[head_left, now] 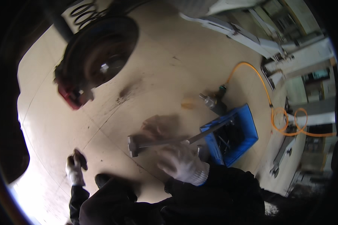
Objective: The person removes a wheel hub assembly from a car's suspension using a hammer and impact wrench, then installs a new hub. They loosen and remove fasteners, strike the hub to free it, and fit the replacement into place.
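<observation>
My left hand (75, 170), in a white knitted glove, is at the lower left, closed on a dark oblong piece (80, 159) whose kind I cannot make out. My gloved right hand (183, 164) is right of centre, blurred, its fingers pointing left and looking spread. Just beyond it lies a hammer (133, 146), head to the left, its handle running close past the fingers. A long bar (210, 132) continues from there onto the rim of a blue crate (248, 116) with dark tools inside. A brown crumpled thing (159, 125) is behind the hammer.
A brake disc (101, 52) with a red caliper (72, 98) hangs at the upper left, near a coil spring (84, 13). An air impact wrench (214, 103) on an orange hose (257, 71) stands behind the crate. Grey lift arms (236, 33) extend on the right.
</observation>
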Motion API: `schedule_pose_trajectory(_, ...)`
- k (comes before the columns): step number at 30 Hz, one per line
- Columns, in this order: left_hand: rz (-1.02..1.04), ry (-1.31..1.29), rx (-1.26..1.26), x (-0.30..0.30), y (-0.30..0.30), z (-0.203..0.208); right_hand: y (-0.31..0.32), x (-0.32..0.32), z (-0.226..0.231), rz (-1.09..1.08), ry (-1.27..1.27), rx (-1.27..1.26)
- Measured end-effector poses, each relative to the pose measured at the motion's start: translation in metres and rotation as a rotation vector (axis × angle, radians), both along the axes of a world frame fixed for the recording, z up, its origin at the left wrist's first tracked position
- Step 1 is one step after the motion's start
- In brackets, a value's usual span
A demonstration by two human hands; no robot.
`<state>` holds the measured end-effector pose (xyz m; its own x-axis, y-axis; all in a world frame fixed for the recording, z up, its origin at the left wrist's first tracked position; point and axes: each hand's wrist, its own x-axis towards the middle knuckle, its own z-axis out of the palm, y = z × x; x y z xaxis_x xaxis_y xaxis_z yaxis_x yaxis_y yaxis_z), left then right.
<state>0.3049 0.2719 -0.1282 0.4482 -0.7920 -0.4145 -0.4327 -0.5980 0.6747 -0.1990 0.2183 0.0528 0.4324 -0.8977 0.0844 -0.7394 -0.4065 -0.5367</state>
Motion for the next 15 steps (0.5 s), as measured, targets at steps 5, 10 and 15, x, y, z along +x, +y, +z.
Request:
schedule_pose_trajectory(5,0.207,-0.750,0.356,0.097,0.080,-0.044,0.007,-0.058,-0.018,-0.343,-0.225,0.237)
schedule_pose_trajectory(10,0.374,-0.784,0.716,0.152,0.120,-0.053,0.007,-0.077,-0.027,-0.416,-0.267,0.171)
schedule_pose_trajectory(15,0.244,-0.761,0.798,0.158,0.095,-0.026,0.006,-0.089,-0.037,-0.455,-0.185,0.192)
